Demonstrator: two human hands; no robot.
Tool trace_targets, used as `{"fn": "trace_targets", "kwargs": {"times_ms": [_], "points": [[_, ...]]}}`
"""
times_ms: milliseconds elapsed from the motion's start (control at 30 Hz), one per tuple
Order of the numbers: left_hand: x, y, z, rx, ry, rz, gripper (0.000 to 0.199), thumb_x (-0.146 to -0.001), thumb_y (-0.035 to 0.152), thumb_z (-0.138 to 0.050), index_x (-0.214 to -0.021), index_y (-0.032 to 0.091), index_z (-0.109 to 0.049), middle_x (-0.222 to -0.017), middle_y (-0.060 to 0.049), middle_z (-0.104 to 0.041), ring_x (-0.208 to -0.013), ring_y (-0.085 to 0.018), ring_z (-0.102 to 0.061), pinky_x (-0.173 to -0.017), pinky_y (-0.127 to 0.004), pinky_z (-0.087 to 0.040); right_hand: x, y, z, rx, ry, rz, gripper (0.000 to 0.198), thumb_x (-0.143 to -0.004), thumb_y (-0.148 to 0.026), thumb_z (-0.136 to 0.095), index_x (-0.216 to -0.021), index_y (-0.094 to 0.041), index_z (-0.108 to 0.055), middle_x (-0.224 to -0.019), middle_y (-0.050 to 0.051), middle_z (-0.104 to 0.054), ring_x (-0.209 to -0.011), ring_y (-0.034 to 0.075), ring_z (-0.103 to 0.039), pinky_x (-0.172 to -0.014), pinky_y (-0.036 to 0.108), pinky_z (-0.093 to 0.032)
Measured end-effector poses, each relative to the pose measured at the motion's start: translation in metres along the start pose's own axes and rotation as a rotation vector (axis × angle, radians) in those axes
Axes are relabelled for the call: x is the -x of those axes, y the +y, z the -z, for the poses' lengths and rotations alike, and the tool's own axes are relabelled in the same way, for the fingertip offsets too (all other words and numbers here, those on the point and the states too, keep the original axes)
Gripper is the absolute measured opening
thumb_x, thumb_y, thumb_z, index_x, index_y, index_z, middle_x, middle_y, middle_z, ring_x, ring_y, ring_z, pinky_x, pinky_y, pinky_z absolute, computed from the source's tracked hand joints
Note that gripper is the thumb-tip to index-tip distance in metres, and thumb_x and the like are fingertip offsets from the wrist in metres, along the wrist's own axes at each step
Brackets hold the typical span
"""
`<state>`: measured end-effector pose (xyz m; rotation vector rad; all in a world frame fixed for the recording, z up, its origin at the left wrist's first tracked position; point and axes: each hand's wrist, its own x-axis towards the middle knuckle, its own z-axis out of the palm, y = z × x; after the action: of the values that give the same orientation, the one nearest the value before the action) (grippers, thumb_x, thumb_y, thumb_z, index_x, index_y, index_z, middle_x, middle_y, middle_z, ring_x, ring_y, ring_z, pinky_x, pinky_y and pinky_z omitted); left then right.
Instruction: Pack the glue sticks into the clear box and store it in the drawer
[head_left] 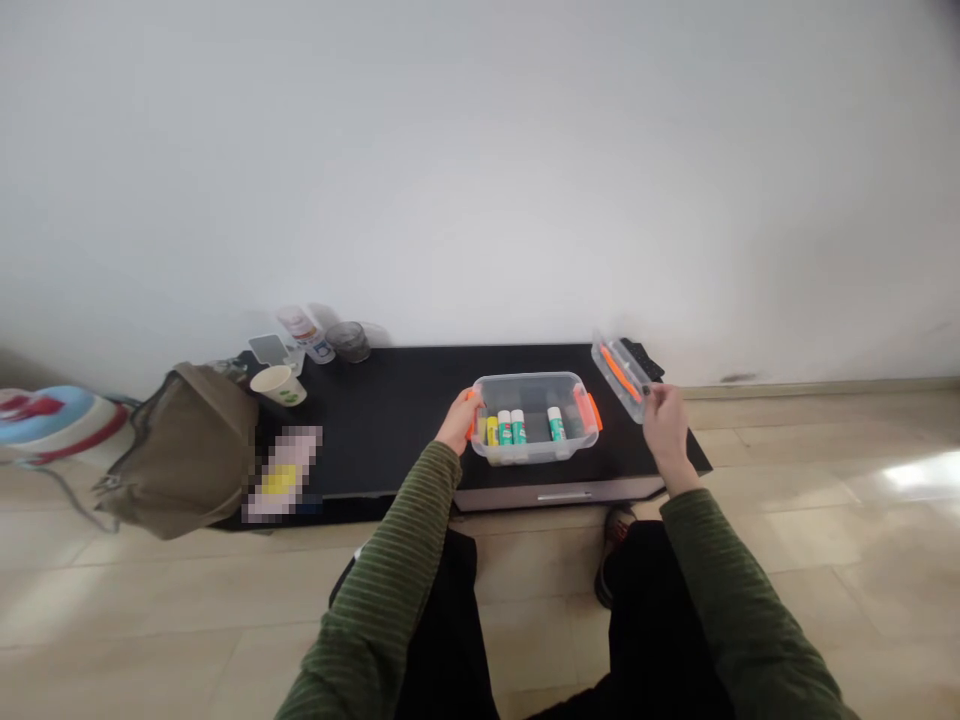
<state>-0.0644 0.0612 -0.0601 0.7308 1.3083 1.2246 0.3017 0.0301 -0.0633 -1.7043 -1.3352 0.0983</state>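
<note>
A clear plastic box (536, 452) with orange end clips is in front of me over the black tabletop. My left hand (457, 422) is closed on its left end, by the orange clip. Inside the open box are several stick-shaped tubes with white caps, like glue sticks: green ones (518, 428) and a yellow one (492, 432) at the left, and another green one (556, 424) further right. To the right of the box, my right hand (664, 425) pinches the edge of a clear lid (621, 373) with an orange handle. The lid is tilted and apart from the box.
The low black table (420, 365) stands against a white wall. On its left are a paper cup (277, 385), a spray can (307, 333), a glass ashtray-like bowl (349, 341) and a brown bag (184, 445). A dark remote-like object (645, 360) lies behind the lid.
</note>
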Motion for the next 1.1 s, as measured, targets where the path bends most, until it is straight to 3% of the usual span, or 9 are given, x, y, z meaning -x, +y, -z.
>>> {"fn": "trace_targets", "kwargs": {"times_ms": [167, 267, 400, 567, 733, 900, 1100], "points": [[0.004, 0.001, -0.004, 0.037, 0.032, 0.006, 0.019, -0.076, 0.024, -0.067, -0.093, 0.016, -0.066, -0.075, 0.0, -0.064, -0.067, -0.013, -0.058, -0.062, -0.024, -0.044, -0.011, -0.019, 0.015, -0.485, 0.404, -0.113, 0.041, -0.098, -0.061, -0.044, -0.109, -0.021, -0.047, -0.108, 0.013, -0.066, -0.1, 0.023, -0.069, -0.082, 0.038, -0.054], [0.007, 0.003, -0.007, 0.054, 0.063, -0.013, 0.016, -0.076, 0.021, -0.067, -0.092, 0.016, -0.067, -0.077, -0.001, -0.065, -0.067, -0.013, -0.058, -0.063, -0.024, -0.044, -0.022, -0.02, 0.017, -0.747, 0.469, -0.284, 0.04, -0.1, -0.06, -0.037, -0.11, -0.023, -0.047, -0.112, 0.013, -0.069, -0.1, 0.022, -0.072, -0.066, 0.031, -0.056], [0.007, 0.005, -0.01, 0.082, 0.052, -0.005, 0.016, -0.077, 0.018, -0.065, -0.092, 0.017, -0.067, -0.076, 0.0, -0.065, -0.066, -0.013, -0.059, -0.064, -0.024, -0.045, -0.027, -0.021, 0.003, -0.971, 0.195, -0.519, 0.031, -0.093, -0.05, -0.06, -0.099, -0.019, -0.057, -0.101, 0.011, -0.074, -0.093, 0.02, -0.074, -0.053, 0.022, -0.053], [0.001, -0.001, -0.012, 0.137, -0.001, 0.005, 0.018, -0.076, 0.021, -0.066, -0.094, 0.017, -0.068, -0.082, -0.002, -0.069, -0.075, -0.016, -0.065, -0.072, -0.026, -0.049, -0.021, -0.045, -0.029, -0.973, -0.132, -0.679, 0.026, -0.087, -0.04, -0.072, -0.086, -0.015, -0.066, -0.075, 0.008, -0.075, -0.064, 0.016, -0.072, -0.052, 0.023, -0.057], [-0.003, -0.006, -0.013, 0.142, -0.02, 0.022, 0.025, -0.076, 0.02, -0.065, -0.1, 0.016, -0.069, -0.084, -0.004, -0.071, -0.073, -0.016, -0.066, -0.07, -0.026, -0.051, -0.02, -0.06, -0.05, -0.915, -0.229, -0.663, 0.035, -0.082, -0.049, -0.077, -0.082, -0.014, -0.07, -0.072, 0.007, -0.074, -0.056, 0.015, -0.066, -0.049, 0.025, -0.056], [-0.003, -0.006, -0.014, 0.148, -0.018, 0.015, 0.024, -0.078, 0.023, -0.065, -0.101, 0.017, -0.069, -0.088, -0.004, -0.072, -0.076, -0.016, -0.067, -0.07, -0.025, -0.052, -0.021, -0.05, -0.065, -0.724, -0.224, -0.508, 0.046, -0.07, -0.061, -0.081, -0.077, -0.016, -0.072, -0.067, 0.003, -0.07, -0.056, 0.015, -0.062, -0.049, 0.024, -0.051], [-0.005, -0.01, -0.013, 0.103, -0.008, -0.025, 0.018, -0.082, 0.027, -0.063, -0.096, 0.017, -0.069, -0.082, -0.002, -0.07, -0.071, -0.014, -0.064, -0.068, -0.024, -0.05, -0.024, -0.042, -0.072, -0.618, -0.293, -0.504, 0.049, -0.068, -0.064, -0.079, -0.081, -0.017, -0.074, -0.079, 0.006, -0.074, -0.066, 0.018, -0.065, -0.057, 0.028, -0.052]]}}
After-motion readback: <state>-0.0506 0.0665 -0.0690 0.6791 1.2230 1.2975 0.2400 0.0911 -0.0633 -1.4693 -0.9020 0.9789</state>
